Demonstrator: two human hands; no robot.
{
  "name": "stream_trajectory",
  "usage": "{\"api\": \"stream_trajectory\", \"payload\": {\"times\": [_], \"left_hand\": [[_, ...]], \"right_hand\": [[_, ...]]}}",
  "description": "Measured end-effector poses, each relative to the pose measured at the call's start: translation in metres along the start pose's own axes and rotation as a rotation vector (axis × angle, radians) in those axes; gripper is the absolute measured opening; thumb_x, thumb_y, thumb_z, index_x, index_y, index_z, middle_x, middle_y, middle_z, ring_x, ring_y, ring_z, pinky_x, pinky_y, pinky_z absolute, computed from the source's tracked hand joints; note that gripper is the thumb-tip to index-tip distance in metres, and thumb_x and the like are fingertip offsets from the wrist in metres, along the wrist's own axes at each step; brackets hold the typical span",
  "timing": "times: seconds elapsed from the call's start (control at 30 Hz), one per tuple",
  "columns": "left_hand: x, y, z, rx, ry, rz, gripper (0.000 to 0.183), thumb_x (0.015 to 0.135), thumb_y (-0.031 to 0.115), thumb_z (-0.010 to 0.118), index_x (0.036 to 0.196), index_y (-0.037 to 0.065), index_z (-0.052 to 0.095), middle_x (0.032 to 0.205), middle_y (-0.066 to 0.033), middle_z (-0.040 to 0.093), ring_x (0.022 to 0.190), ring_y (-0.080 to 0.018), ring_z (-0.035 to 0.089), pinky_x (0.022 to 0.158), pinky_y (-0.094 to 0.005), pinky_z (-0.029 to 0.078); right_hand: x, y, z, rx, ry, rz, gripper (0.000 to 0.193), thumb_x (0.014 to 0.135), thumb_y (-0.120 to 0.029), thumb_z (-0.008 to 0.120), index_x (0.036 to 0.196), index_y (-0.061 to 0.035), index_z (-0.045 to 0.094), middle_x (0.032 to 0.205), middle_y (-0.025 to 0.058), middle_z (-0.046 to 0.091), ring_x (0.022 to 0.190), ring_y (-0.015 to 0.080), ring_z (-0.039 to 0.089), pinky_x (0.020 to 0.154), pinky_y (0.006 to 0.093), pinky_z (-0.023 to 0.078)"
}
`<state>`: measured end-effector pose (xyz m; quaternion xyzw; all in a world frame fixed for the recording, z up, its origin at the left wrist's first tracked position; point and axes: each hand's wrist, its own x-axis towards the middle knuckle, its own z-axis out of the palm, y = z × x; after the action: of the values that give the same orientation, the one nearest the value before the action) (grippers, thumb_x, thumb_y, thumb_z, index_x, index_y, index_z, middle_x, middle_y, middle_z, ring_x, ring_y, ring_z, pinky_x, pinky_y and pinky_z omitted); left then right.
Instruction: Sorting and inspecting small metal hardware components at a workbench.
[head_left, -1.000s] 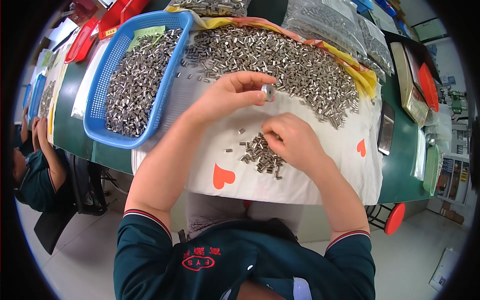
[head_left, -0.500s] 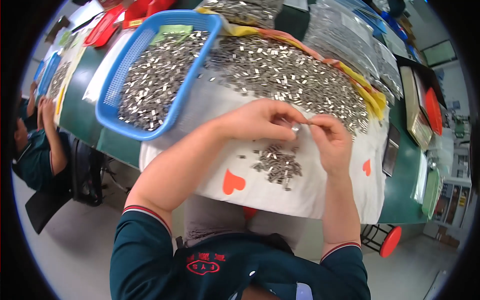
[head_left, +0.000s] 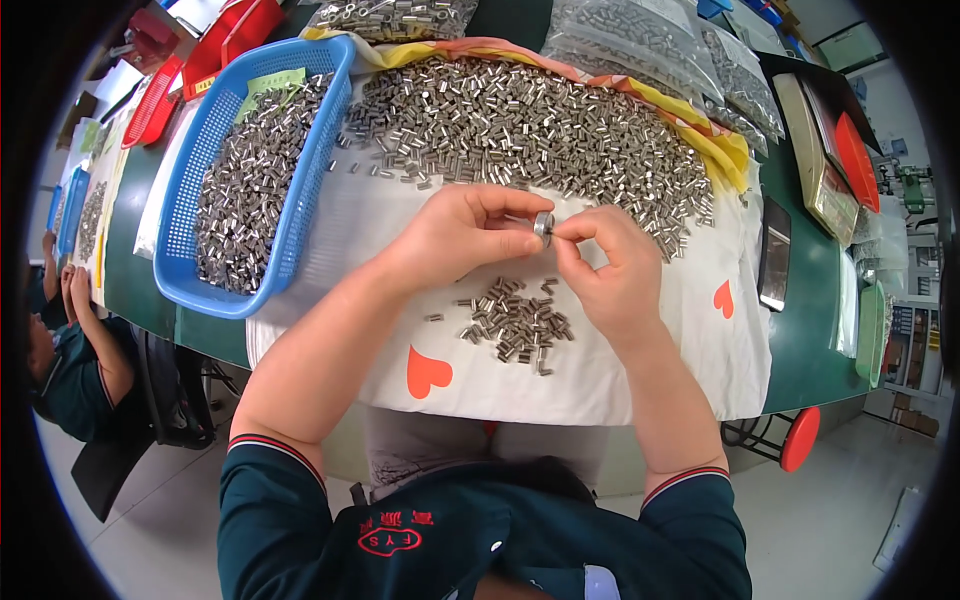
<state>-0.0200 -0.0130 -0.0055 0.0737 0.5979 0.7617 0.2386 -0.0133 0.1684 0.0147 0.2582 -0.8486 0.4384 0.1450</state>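
Note:
My left hand [head_left: 465,232] pinches a short round metal piece [head_left: 543,226], ring-like from the side, between thumb and fingers. My right hand [head_left: 615,268] has its thumb and index finger pressed together at that piece's right face. Whatever sits between those two fingertips is too small to make out. Below the hands, a small heap of short metal cylinders [head_left: 515,322] lies on a white cloth [head_left: 670,375]. Beyond them spreads a much larger heap of similar cylinders [head_left: 540,130].
At the left stands a blue mesh basket [head_left: 322,150] holding many cylinders. Yellow-orange cloth [head_left: 725,155] edges the large heap, with filled plastic bags [head_left: 640,45] behind. A dark phone-like object [head_left: 775,255] lies right. Another person [head_left: 85,350] sits at far left.
Both hands have turned, so the round metal piece now shows edge-on between them. The right fingertips now meet at its face. The whole view has shifted slightly.

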Motion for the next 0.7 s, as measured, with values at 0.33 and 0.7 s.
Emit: {"api": "stream_trajectory", "payload": {"times": [0.33,0.7], "left_hand": [[-0.004,0.005,0.0,0.01,-0.024,0.01,0.032,0.077,0.003,0.062,0.108,-0.002,0.055,0.083,-0.0019,0.059,0.075,-0.0047,0.055,0.068,-0.0191,0.046],[-0.005,0.007,0.002,0.14,-0.027,-0.063,0.034,0.075,0.003,0.064,0.108,-0.001,0.056,0.09,-0.0059,0.062,0.079,-0.0077,0.057,0.071,-0.0211,0.048]], "right_hand": [[0.0,-0.004,-0.002,0.077,-0.069,0.079,0.012,0.065,0.002,0.062,0.074,-0.0041,0.057,0.067,0.0053,0.056,0.061,0.0174,0.055,0.055,0.0273,0.044],[0.006,0.002,-0.017,0.295,-0.319,0.33,0.012,0.071,-0.004,0.064,0.082,-0.0031,0.06,0.072,0.0035,0.06,0.064,0.0106,0.055,0.06,0.0233,0.044]]}}
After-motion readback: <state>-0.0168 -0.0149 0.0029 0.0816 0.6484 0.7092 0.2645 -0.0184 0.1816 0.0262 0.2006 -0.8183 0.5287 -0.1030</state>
